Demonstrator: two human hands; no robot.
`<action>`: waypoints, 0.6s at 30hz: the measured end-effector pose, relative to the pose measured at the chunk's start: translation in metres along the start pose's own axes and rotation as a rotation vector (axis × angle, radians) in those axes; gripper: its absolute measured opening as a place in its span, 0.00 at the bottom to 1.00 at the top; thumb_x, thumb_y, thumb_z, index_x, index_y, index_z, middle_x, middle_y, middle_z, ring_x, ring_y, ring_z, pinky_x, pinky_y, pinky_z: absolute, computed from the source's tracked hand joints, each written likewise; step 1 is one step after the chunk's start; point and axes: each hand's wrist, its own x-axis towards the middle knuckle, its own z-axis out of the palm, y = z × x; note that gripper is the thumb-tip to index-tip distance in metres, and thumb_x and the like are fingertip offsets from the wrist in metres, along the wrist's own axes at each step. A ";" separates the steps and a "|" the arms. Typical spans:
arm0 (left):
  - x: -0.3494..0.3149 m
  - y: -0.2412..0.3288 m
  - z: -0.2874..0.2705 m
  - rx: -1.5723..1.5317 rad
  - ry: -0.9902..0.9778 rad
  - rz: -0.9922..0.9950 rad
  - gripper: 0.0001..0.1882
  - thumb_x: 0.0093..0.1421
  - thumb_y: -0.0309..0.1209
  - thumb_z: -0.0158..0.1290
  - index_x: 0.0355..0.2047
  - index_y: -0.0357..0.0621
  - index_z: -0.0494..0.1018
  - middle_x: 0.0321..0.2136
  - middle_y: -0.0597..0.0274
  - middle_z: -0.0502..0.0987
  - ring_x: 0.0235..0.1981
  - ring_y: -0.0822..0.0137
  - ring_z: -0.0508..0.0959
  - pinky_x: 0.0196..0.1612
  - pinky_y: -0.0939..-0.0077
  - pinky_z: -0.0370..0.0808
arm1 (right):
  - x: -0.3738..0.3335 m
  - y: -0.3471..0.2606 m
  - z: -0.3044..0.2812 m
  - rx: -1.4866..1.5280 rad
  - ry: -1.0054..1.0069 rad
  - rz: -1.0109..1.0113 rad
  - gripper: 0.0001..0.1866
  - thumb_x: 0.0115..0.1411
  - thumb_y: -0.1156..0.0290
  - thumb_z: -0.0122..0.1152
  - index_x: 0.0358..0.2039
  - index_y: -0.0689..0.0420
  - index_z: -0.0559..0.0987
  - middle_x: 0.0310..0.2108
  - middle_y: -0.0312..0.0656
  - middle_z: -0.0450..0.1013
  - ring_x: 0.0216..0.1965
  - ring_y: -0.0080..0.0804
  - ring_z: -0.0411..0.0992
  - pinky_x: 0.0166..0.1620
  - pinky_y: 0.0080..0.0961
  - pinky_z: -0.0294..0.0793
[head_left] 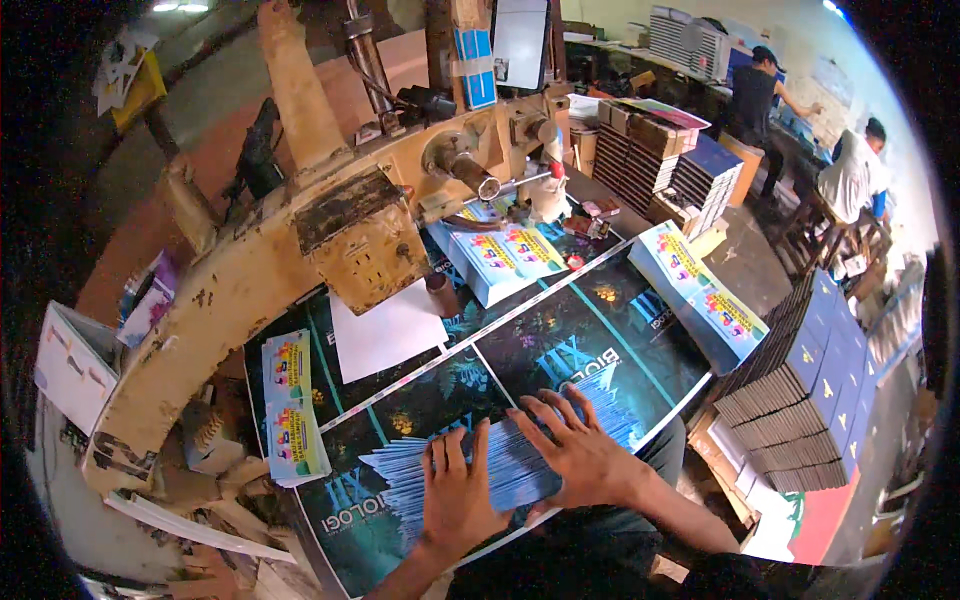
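I count my two hands (520, 470) on one fanned stack of sheets (500, 455), three bundles of colourful booklets (505, 255), and two people (760, 100) at the far wall.

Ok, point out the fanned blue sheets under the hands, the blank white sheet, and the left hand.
fanned blue sheets (610, 405), head view, the bare right end of the fan.
blank white sheet (385, 335), head view, its middle.
left hand (455, 495), head view, back of the hand.

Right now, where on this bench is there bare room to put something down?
Bare room: the white sheet beneath the yellowed machine, and the dark printed poster beyond both hands, left hand, right hand. Crowded: the fanned blue booklets.
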 end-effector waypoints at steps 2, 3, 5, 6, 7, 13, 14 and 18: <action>0.006 -0.015 0.004 -0.041 0.011 0.041 0.56 0.40 0.39 0.71 0.68 0.39 0.56 0.56 0.41 0.63 0.59 0.43 0.64 0.65 0.48 0.59 | -0.002 0.003 0.001 -0.036 0.034 -0.046 0.63 0.46 0.30 0.67 0.70 0.61 0.56 0.69 0.55 0.55 0.71 0.56 0.51 0.71 0.59 0.42; 0.008 -0.020 0.006 -0.086 0.022 0.081 0.52 0.42 0.36 0.70 0.67 0.38 0.58 0.55 0.42 0.64 0.58 0.45 0.65 0.64 0.50 0.61 | -0.001 0.005 0.003 -0.037 0.037 -0.045 0.63 0.46 0.30 0.67 0.70 0.61 0.56 0.69 0.55 0.55 0.71 0.56 0.51 0.71 0.59 0.42; 0.011 -0.023 0.012 -0.095 0.019 0.071 0.51 0.43 0.34 0.69 0.66 0.37 0.59 0.56 0.42 0.64 0.59 0.45 0.65 0.65 0.52 0.61 | 0.001 0.011 0.009 -0.075 0.118 -0.116 0.53 0.55 0.34 0.62 0.69 0.61 0.60 0.67 0.55 0.58 0.70 0.56 0.54 0.70 0.58 0.47; 0.011 -0.023 0.014 -0.107 0.016 0.058 0.49 0.44 0.32 0.69 0.66 0.36 0.59 0.56 0.41 0.64 0.60 0.45 0.65 0.66 0.54 0.61 | 0.000 0.010 0.011 -0.080 0.123 -0.114 0.53 0.55 0.34 0.62 0.69 0.61 0.60 0.67 0.55 0.58 0.70 0.56 0.54 0.70 0.58 0.47; 0.010 -0.019 0.018 -0.107 0.019 0.064 0.49 0.44 0.32 0.69 0.66 0.36 0.59 0.56 0.41 0.64 0.60 0.45 0.65 0.66 0.54 0.61 | -0.001 0.007 0.015 -0.106 0.174 -0.100 0.49 0.58 0.37 0.60 0.69 0.61 0.61 0.66 0.55 0.60 0.69 0.56 0.56 0.69 0.57 0.50; 0.005 0.011 0.022 0.151 0.160 -0.038 0.49 0.45 0.33 0.68 0.65 0.33 0.58 0.61 0.41 0.61 0.67 0.43 0.60 0.72 0.50 0.54 | 0.002 -0.015 0.024 -0.159 0.272 0.012 0.39 0.66 0.45 0.52 0.67 0.61 0.63 0.66 0.60 0.60 0.67 0.61 0.58 0.70 0.55 0.51; 0.007 0.012 0.016 0.107 0.145 -0.038 0.47 0.45 0.34 0.68 0.64 0.33 0.59 0.60 0.42 0.63 0.66 0.43 0.61 0.72 0.50 0.54 | 0.004 -0.015 0.022 -0.120 0.273 0.018 0.38 0.66 0.47 0.53 0.67 0.61 0.62 0.65 0.60 0.60 0.66 0.61 0.59 0.69 0.55 0.52; 0.022 0.007 0.013 0.039 0.134 -0.023 0.43 0.42 0.38 0.70 0.57 0.35 0.63 0.54 0.46 0.68 0.63 0.45 0.65 0.72 0.52 0.55 | 0.005 -0.009 0.026 -0.029 0.333 0.001 0.36 0.66 0.50 0.54 0.65 0.63 0.65 0.59 0.59 0.65 0.62 0.59 0.62 0.68 0.54 0.54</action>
